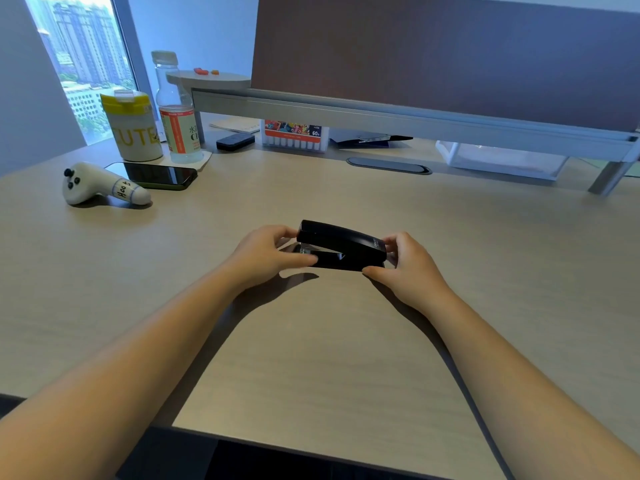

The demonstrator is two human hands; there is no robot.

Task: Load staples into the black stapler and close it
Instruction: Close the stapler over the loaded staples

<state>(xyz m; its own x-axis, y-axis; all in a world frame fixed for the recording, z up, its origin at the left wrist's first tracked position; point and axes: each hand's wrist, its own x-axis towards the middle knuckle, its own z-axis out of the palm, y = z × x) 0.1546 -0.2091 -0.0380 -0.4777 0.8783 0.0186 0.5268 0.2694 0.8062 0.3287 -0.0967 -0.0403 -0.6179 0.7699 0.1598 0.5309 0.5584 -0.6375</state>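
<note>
Two hands, left hand (268,252) and right hand (407,268), grip the black stapler (341,245), hiding its ends.

A white cup with a yellow lid (133,128) reads "CUTE" in yellow letters. A white controller (100,184) bears a handwritten label, roughly "Hoo". A marker box (294,135) shows "60". The bottle label (180,133) is illegible.

Counter (346,341) bare around stapler (341,245) on every side. Far left: controller (100,185), phone (159,174), cup (133,126), bottle (176,112). Shelf (381,112) blocks back edge.
</note>
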